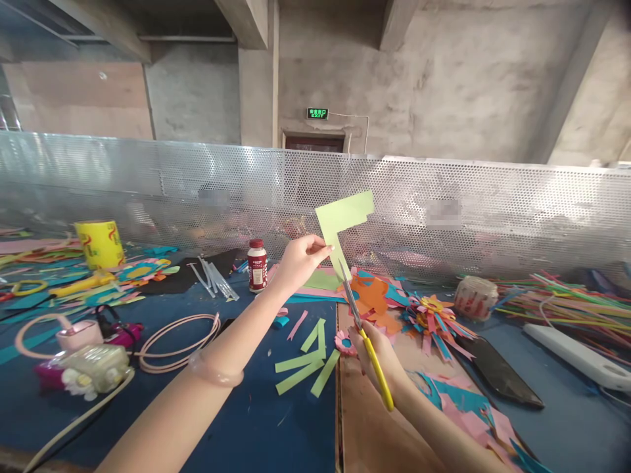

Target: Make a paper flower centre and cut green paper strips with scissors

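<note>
My left hand (306, 259) pinches a piece of light green paper (345, 213), held up above the table. The paper has an L-like outline, with a wide arm to the right and a narrow strip hanging down. In my right hand (377, 351) is a pair of scissors (372, 361) with yellow handles. Their metal blades point up at the lower end of the hanging strip. Several cut green strips (300, 374) lie on the blue table below my hands. A small pink paper ring (345, 343) lies just left of my right hand.
Paper flowers (431, 315) and orange scraps (369, 295) lie behind my right hand. A dark phone (500, 371), a white power strip (576, 355) and a tape roll (476, 297) are at right. A red-capped bottle (257, 266), coiled cable (180, 341) and yellow roll (100, 244) stand left. A perforated metal panel (221, 190) runs behind.
</note>
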Motion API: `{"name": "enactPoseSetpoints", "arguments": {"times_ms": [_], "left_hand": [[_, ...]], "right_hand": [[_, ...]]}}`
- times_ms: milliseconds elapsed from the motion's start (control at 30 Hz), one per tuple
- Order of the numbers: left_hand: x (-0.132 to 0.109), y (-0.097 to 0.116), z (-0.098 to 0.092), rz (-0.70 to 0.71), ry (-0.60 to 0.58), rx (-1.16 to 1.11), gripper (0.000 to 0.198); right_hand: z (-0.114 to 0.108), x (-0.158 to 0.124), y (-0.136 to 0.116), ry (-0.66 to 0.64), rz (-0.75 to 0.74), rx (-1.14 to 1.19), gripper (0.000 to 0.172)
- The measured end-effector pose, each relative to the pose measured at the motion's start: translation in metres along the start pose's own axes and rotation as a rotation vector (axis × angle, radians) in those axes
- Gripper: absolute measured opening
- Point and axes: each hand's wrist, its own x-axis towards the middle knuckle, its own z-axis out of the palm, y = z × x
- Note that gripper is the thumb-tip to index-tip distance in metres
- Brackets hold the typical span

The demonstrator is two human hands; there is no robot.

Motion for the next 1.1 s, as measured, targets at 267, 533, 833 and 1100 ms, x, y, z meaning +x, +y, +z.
{"name": "enactPoseSetpoints", "arguments": {"times_ms": [267, 533, 833, 1100], "left_hand": [[0.0, 0.0, 0.0, -0.008, -0.008, -0.015, 0.017], [-0.001, 0.001, 0.0, -0.012, -0.016, -0.01, 0.018], [0.0, 0.001, -0.001, -0.001, -0.001, 0.012, 0.019], [0.008, -0.007, -0.034, -0.087, 0.114, -0.022, 0.019]], "right_hand": [[0.0, 0.001, 0.003, 0.005, -0.013, -0.03, 0.028], [-0.002, 0.001, 0.001, 0.051, -0.081, -0.076, 0.03], [-0.002, 0.001, 0.001, 0.069, -0.107, -0.043, 0.023], [-0.007, 0.002, 0.001, 0.207, -0.044, 0.031, 0.025]]}}
